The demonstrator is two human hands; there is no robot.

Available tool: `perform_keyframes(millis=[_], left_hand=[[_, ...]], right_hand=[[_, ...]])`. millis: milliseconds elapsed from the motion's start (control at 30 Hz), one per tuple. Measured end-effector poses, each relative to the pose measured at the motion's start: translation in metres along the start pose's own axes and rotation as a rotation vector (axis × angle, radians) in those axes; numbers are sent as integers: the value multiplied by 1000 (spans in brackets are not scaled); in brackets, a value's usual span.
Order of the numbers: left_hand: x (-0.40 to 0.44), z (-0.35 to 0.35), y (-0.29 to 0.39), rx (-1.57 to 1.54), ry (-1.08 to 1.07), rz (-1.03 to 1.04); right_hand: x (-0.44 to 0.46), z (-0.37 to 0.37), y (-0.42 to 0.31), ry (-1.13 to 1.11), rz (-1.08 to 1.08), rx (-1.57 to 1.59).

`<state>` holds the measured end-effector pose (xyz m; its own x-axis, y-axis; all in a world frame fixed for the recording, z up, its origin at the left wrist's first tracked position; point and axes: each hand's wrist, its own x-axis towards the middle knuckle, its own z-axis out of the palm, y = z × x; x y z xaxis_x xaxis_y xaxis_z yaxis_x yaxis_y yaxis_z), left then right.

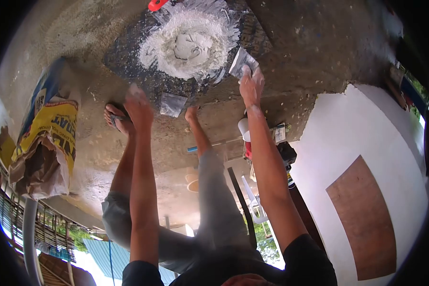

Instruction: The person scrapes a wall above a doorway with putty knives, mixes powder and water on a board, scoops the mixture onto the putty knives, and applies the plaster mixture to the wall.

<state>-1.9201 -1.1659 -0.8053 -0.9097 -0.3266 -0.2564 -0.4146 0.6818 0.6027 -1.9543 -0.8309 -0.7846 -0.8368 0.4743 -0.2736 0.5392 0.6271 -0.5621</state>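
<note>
My right hand (251, 88), dusted with white powder, grips a flat metal scraper blade (243, 62) at the right edge of the powder heap. To the left, my left hand (139, 107) hangs above the floor near my sandalled foot; its whitish fingers are blurred, and I cannot tell whether they hold anything. A ring of white powder (152, 50) with a wet, paste-like middle lies on a dark board (124, 52). Another flat metal blade (173, 104) rests at the board's near edge. Part of a red handle (157, 5) shows at the top.
An opened yellow and blue paper bag (50, 128) stands on the left. A white cup (244, 129) and other items sit beyond my right forearm. A white wall (319, 138) with a brown panel (364, 219) is on the right. My feet are on the concrete floor (300, 62).
</note>
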Motion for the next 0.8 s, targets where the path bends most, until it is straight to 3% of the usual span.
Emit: perform_keyframes(millis=[33,67,167,233,300,400,500,600,633,733,800], left_hand=[[34,-13,36,-112,97,67],[65,-30,78,18,130,122],[159,-40,147,220,189,585],[202,-17,170,378,8,657],[203,-10,217,429,-270,345],[254,51,183,565,-649,675],[229,55,179,-103,-408,383],[212,44,182,-155,-169,479],[219,40,173,62,-368,342],[204,16,148,-70,-421,248],[188,-13,142,-67,-415,193]], right_hand=[[20,7,-3,57,-60,-77],[40,13,-7,53,-43,-115],[78,32,-4,67,-150,-262],[86,42,-7,65,-228,-327],[82,62,-22,36,-257,-343],[53,85,-38,-31,-489,-319],[46,85,-37,-17,-615,-278],[67,56,-41,-93,-446,-238],[81,58,-33,-24,-507,-334],[116,50,-38,-36,-380,-279],[128,59,-53,-57,-429,-300]])
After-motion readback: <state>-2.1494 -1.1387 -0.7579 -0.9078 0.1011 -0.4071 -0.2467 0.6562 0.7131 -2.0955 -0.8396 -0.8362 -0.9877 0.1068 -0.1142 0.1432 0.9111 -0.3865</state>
